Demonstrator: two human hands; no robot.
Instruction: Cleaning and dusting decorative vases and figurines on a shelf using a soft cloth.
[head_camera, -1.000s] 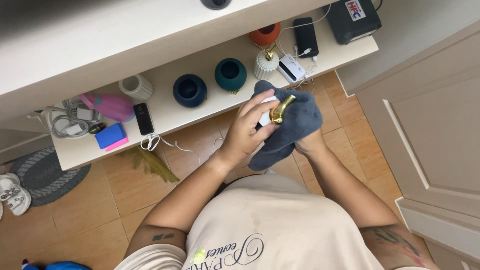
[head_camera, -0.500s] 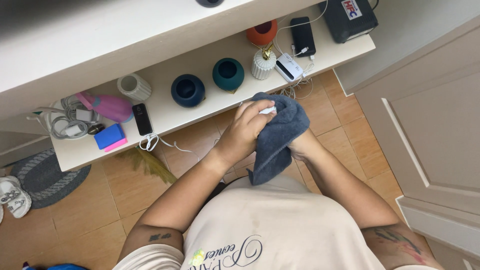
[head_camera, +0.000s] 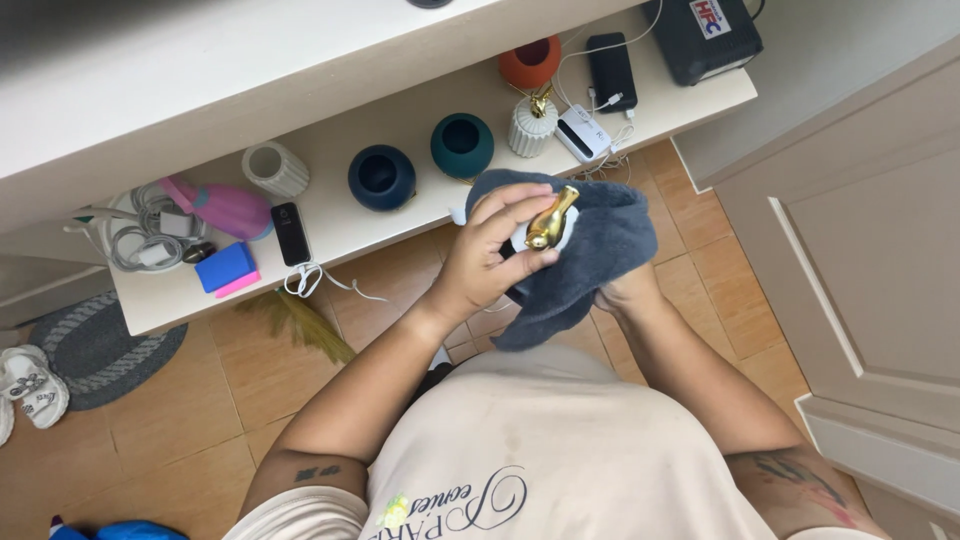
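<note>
Tiled floor and a low white shelf (head_camera: 420, 215) fill the frame. At centre, the left hand (head_camera: 490, 255) pinches a gold bird figurine (head_camera: 551, 218) against a grey cloth (head_camera: 590, 260); the right hand (head_camera: 622, 292) grips that cloth from beneath, mostly hidden.

A long white shelf (head_camera: 400, 215) runs slantwise across the upper half of the frame, with a thicker white top (head_camera: 200, 90) above it casting a soft shadow on the shelf. Below lies a floor of orange-brown tiles (head_camera: 150, 400) with pale joints, taking up the lower left and the middle. A round grey mat (head_camera: 95, 350) sits at the left edge on the tiles. Down the right side stands a beige panelled door (head_camera: 880, 260), and above it, in the upper right corner, a plain pale wall (head_camera: 850, 50). The light is even and daylight-soft.
</note>
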